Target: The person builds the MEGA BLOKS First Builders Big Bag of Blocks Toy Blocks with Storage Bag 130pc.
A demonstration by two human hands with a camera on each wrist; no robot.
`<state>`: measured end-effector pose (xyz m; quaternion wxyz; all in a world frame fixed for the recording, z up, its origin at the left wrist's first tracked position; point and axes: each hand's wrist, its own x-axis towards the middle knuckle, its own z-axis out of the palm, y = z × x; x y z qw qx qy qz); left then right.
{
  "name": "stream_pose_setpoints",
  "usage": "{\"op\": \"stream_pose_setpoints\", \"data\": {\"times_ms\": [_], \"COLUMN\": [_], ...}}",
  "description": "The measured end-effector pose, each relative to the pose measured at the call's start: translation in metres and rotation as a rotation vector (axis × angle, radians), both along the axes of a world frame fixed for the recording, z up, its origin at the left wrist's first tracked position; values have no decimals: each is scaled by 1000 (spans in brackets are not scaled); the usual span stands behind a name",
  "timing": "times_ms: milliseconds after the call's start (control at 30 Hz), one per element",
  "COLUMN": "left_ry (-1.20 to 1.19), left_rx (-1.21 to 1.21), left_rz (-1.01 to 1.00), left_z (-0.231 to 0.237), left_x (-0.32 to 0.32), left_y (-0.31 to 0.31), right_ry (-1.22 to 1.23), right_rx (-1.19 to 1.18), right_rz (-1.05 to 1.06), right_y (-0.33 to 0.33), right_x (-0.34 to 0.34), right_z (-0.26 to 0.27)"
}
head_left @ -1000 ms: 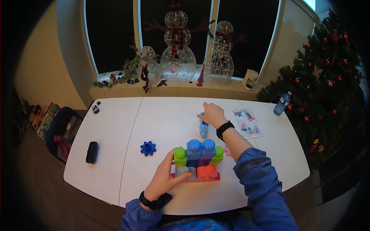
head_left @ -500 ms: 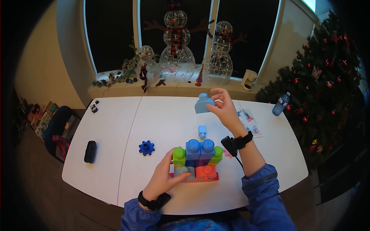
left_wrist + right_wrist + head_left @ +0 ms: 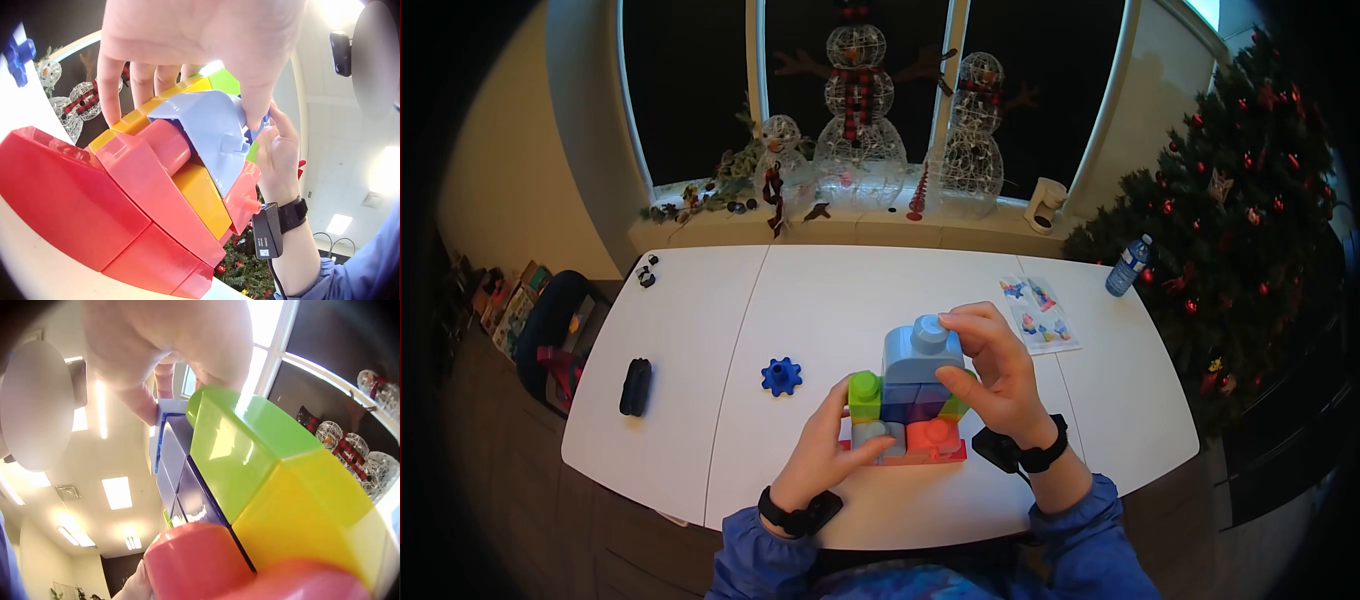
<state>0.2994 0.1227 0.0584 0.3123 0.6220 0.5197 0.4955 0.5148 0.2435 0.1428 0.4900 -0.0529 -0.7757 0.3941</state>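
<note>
A light blue block [image 3: 922, 352] with one round stud sits at the top of a stack, over the blue blocks [image 3: 912, 402]. The right hand [image 3: 1000, 385] pinches its right side between thumb and fingers. Around the lower left of the stack the left hand [image 3: 825, 452] grips, its thumb on the grey-blue block [image 3: 209, 134] and its fingers behind. A green block [image 3: 865, 395], a coral block [image 3: 935, 437] and red base pieces [image 3: 69, 200] belong to the same stack. Yellow blocks [image 3: 294, 519] show in the right wrist view.
A dark blue gear-shaped piece [image 3: 781, 377] lies left of the stack. Further left is a black case [image 3: 635, 387], with small black items [image 3: 647, 270] at the back corner. A printed sheet [image 3: 1041, 315] and a water bottle [image 3: 1129, 266] are at the back right.
The right hand has brought the light blue block from the back of the table, where it was picked up, toward the person and onto the stack's top. The left hand has stayed on the stack.
</note>
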Motion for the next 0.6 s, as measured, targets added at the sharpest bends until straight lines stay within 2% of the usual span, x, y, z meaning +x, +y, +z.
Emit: {"op": "stream_pose_setpoints", "data": {"times_ms": [167, 367, 467, 567, 600], "left_ry": [-6, -12, -3, 22, 26], "left_rx": [2, -19, 1, 22, 27], "left_rz": [-2, 2, 12, 22, 22], "left_z": [-1, 1, -1, -2, -2], "left_x": [0, 1, 1, 1, 0], "left_y": [1, 1, 1, 1, 1], "right_ry": [1, -14, -58, -37, 10], "right_rx": [144, 133, 65, -26, -174], "right_rz": [-90, -91, -38, 133, 200], "right_y": [5, 5, 5, 28, 32], "right_x": [1, 1, 4, 10, 6], "right_z": [-9, -10, -7, -4, -9]}}
